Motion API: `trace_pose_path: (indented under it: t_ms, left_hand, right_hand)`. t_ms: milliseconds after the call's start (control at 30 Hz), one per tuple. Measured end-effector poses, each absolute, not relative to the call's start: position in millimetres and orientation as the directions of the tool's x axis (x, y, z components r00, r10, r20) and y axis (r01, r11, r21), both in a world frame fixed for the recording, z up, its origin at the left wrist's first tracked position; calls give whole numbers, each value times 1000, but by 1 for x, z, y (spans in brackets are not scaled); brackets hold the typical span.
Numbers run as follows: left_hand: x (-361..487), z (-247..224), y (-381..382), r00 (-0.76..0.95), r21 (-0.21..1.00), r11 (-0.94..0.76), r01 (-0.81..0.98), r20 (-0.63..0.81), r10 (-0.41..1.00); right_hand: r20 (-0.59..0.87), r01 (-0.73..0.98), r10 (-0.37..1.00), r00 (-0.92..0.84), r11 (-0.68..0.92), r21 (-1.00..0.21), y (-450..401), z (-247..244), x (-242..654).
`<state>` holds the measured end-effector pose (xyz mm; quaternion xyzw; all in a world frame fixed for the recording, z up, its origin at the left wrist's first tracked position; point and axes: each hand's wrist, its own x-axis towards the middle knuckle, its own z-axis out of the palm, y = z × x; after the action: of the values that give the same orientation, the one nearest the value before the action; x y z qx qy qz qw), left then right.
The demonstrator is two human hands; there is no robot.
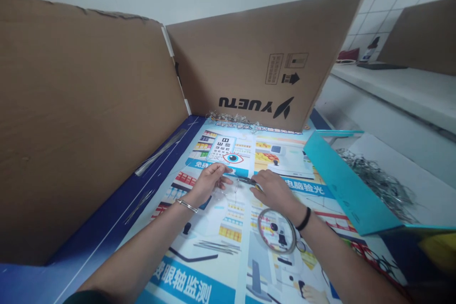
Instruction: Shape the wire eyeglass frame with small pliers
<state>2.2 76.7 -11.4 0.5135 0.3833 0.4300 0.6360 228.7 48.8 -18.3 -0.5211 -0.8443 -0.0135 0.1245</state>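
A printed sheet (199,275) carries a ring (294,242), thin strips (216,247), a teal box (351,185) — and, apparently, clear tangles (231,118).

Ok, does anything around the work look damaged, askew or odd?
Yes, around the edges. The left cardboard panel has a ragged, torn-looking top edge, the back panel stands with its YUETU print upside down, and loose clear bits lie scattered along its foot. Nothing stands out at the pliers in the right hand.
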Motion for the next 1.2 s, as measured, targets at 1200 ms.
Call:
trace_pose_path:
  t_ms: [1200]
  left_hand:
    - [-2,-7,73,248,968,-85,237,24,969]
  right_hand:
    - [283,893,886,-368,421,-157,45,-12,228]
